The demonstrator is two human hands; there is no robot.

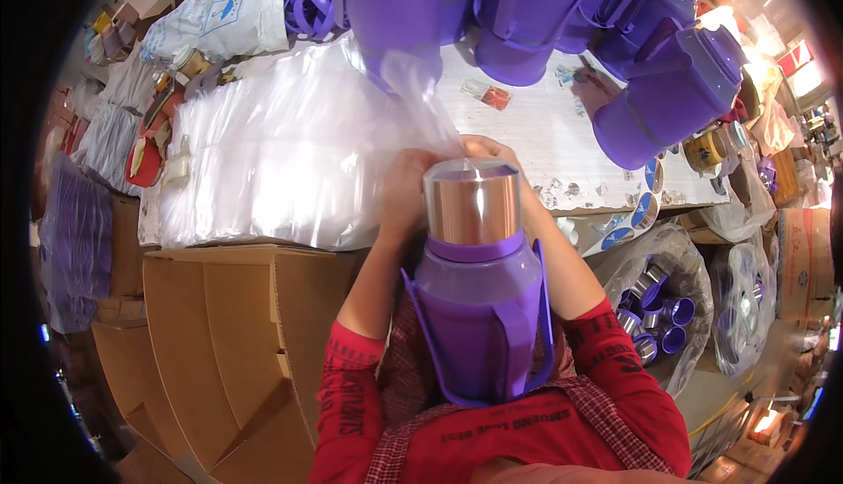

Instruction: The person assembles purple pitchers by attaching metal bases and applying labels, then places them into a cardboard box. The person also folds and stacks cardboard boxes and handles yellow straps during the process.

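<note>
A purple vacuum flask [474, 295] with a shiny steel cap [474, 203] and a side handle stands upright between my forearms, close against my chest. Beyond the cap, my left hand [407, 184] and my right hand [488, 147] meet at a clear plastic bag [417, 89]. The bag rises crumpled above the stack of flat clear bags [272, 150] on the table. My right fingers pinch its edge. My left hand is slightly blurred and appears closed on the same film; the steel cap partly hides its fingertips.
Several purple flasks [527, 19] stand along the table's [527, 124] far side; one [667, 98] leans at the right. A strip of round blue stickers [645, 209] hangs at its edge. An open cardboard box [228, 335] is at left, a bag of steel-and-purple cups [654, 308] at right.
</note>
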